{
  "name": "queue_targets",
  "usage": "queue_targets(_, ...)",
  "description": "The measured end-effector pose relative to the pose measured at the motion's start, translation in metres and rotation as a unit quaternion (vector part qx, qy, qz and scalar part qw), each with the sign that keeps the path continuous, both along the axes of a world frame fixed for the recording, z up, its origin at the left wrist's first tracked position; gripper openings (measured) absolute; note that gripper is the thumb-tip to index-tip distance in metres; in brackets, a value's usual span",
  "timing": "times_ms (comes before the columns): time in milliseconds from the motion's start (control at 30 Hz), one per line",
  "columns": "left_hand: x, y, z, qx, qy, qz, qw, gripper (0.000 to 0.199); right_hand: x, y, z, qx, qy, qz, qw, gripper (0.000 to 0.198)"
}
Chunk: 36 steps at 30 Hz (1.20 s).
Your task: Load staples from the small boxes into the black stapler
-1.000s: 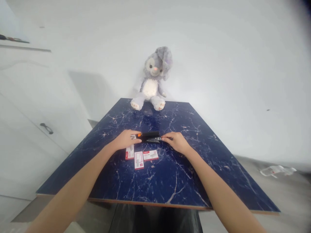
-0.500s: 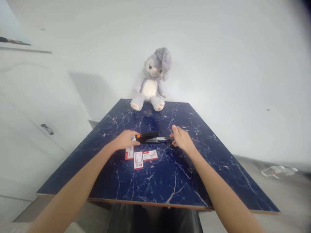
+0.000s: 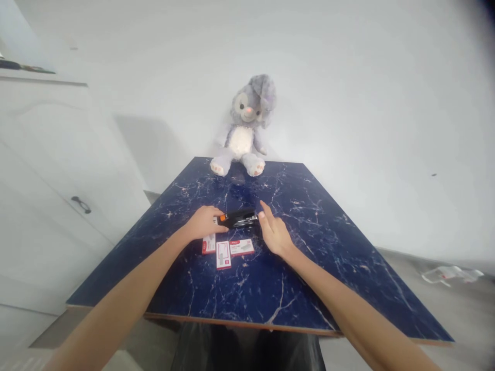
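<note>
A black stapler (image 3: 240, 217) with an orange part lies across the table, its silver staple tray showing below the raised top. My left hand (image 3: 203, 222) is closed around its rear end, at the left. At the front end, my right hand (image 3: 274, 232) has its thumb against the tip of the tray, with the index finger reaching beyond it. The other right fingers are partly hidden. Just below the stapler lie three small red-and-white boxes: one upright box (image 3: 209, 244) partly under my left hand, a middle box (image 3: 223, 255) and a sideways box (image 3: 241, 247).
A grey plush rabbit (image 3: 243, 129) sits at the far edge of the dark blue marbled table (image 3: 247, 293), against the white wall. White cabinet doors (image 3: 50, 206) stand on the left. Clear plastic packaging (image 3: 450, 274) lies on the floor at right.
My right hand has moved left onto the stapler's front end. The silver tray, which stuck out to the right, has slid back into the stapler. My left hand keeps its hold.
</note>
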<state>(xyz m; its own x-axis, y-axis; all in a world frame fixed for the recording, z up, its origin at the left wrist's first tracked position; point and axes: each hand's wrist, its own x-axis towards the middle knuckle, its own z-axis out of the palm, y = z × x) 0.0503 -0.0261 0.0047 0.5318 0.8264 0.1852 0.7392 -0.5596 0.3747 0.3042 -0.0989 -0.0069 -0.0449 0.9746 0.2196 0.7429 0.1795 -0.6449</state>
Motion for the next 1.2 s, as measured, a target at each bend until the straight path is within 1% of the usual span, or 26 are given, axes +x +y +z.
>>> queue_targets(167,0.001,-0.001,-0.001,-0.001,-0.004,0.008,1.0,0.036,-0.01,-0.006,-0.002,0.013,0.018,0.035,0.999,0.06)
queue_targets(400,0.002,0.0,-0.003,-0.007,-0.032,0.002,0.999,0.034,-0.007,-0.008,-0.007,0.033,-0.002,0.083,0.996,0.064)
queue_targets(467,0.005,-0.002,-0.003,0.004,-0.022,0.008,1.0,0.032,-0.01,-0.005,-0.009,0.026,-0.013,0.064,0.998,0.066)
queue_targets(533,0.01,-0.007,-0.002,0.024,-0.007,0.009,1.0,0.033,-0.014,0.001,-0.011,0.02,-0.026,0.022,0.999,0.071)
queue_targets(600,0.015,-0.014,0.0,0.038,0.011,-0.021,0.999,0.034,-0.014,0.01,-0.013,0.019,-0.029,-0.013,0.999,0.071)
queue_targets(733,0.021,-0.028,0.005,0.035,0.035,-0.138,0.989,0.031,0.0,0.023,-0.016,0.044,-0.009,-0.029,0.999,0.055)
queue_targets(800,0.021,-0.031,0.007,0.027,0.031,-0.167,0.985,0.031,0.01,0.025,-0.016,0.055,0.011,-0.038,0.998,0.047)
queue_targets(867,0.021,-0.033,0.009,0.013,0.023,-0.19,0.981,0.031,0.016,0.025,-0.014,0.055,0.016,-0.026,0.998,0.036)
queue_targets(900,0.022,-0.035,0.01,0.011,0.02,-0.2,0.98,0.032,0.018,0.024,-0.013,0.053,0.006,-0.01,0.999,0.03)
queue_targets(933,0.024,-0.038,0.011,0.015,0.017,-0.206,0.978,0.031,0.02,0.024,-0.012,0.051,-0.01,0.009,0.999,0.028)
queue_targets(1000,0.028,-0.045,0.014,0.035,0.016,-0.207,0.977,0.029,0.021,0.023,-0.01,0.049,-0.038,0.039,0.997,0.036)
queue_targets(1033,0.03,-0.049,0.015,0.046,0.019,-0.205,0.977,0.029,0.021,0.023,-0.008,0.049,-0.044,0.048,0.997,0.039)
queue_targets(1100,0.034,-0.056,0.017,0.056,0.035,-0.205,0.977,0.034,0.021,0.023,-0.007,0.051,-0.037,0.056,0.996,0.04)
queue_targets(1200,0.032,-0.059,0.02,0.037,0.059,-0.2,0.977,0.029,0.022,0.023,-0.006,0.048,-0.022,0.064,0.997,0.035)
